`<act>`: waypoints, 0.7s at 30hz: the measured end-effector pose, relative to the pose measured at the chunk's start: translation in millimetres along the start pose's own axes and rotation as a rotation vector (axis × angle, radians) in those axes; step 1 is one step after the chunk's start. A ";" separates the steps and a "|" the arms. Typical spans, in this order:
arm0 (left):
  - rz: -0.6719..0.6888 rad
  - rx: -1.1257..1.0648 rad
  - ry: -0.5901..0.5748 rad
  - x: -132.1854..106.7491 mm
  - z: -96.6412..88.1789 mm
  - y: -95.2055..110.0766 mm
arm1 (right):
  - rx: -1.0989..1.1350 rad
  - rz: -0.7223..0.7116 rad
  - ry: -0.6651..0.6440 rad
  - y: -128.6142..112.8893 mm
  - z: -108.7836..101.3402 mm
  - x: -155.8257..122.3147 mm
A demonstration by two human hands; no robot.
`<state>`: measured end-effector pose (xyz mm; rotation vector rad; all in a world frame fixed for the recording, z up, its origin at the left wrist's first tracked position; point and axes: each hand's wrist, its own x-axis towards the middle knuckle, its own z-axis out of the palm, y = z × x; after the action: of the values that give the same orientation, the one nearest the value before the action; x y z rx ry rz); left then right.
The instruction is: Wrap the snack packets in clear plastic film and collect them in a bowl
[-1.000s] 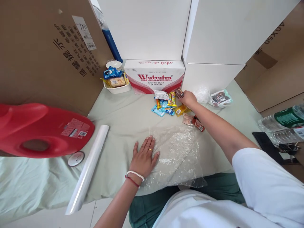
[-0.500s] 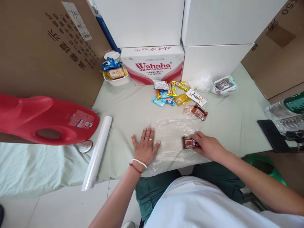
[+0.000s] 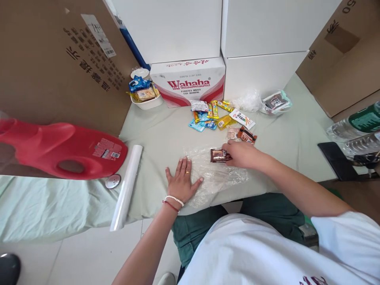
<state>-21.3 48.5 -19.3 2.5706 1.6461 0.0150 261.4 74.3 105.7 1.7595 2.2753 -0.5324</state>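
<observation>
A sheet of clear plastic film (image 3: 212,180) lies crinkled on the cloth-covered table in front of me. My left hand (image 3: 181,180) rests flat on its left edge, fingers spread, holding nothing. Near the film's upper edge, my right hand (image 3: 242,154) pinches the right end of a small dark brown snack packet (image 3: 219,155). Whether film is also caught in those fingers I cannot tell. Just beyond the right hand are an orange-brown snack packet (image 3: 247,135) and a pale pink packet (image 3: 232,132). Behind them sits a pile of colourful snacks, including a white packet (image 3: 242,118).
At left lie a white roll (image 3: 127,188), a round tin-like disc (image 3: 113,181) and a red jug (image 3: 74,152). A snack-filled white tub (image 3: 150,103), a Wahaha carton (image 3: 190,85) and a clear tub (image 3: 276,103) stand behind. A phone (image 3: 337,161) and bottles (image 3: 363,122) are right.
My right hand has moved up and left with the brown snack packet. The film's right side has drawn in and crumpled. My left hand stays pressed in place.
</observation>
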 end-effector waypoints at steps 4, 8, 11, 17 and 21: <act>0.001 0.006 -0.001 -0.5 -0.7 -0.6 | -0.044 -0.121 -0.001 -35.1 14.0 37.9; 0.011 -0.020 -0.028 0.3 -1.0 -2.0 | -0.093 -0.203 -0.048 -43.6 33.5 32.4; -0.010 -0.052 -0.021 0.6 -0.3 -0.6 | -0.101 -0.254 -0.122 -33.2 47.3 -6.0; -0.032 -0.142 0.010 0.8 0.4 3.8 | 0.033 -0.214 -0.363 31.5 46.6 -92.4; -0.042 -0.162 0.010 0.1 2.1 1.4 | 0.059 0.014 -0.198 55.1 17.2 -82.2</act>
<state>-19.9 47.9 -21.3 2.4203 1.6295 0.1520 335.1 6.5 113.2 1.6661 2.1306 -0.7433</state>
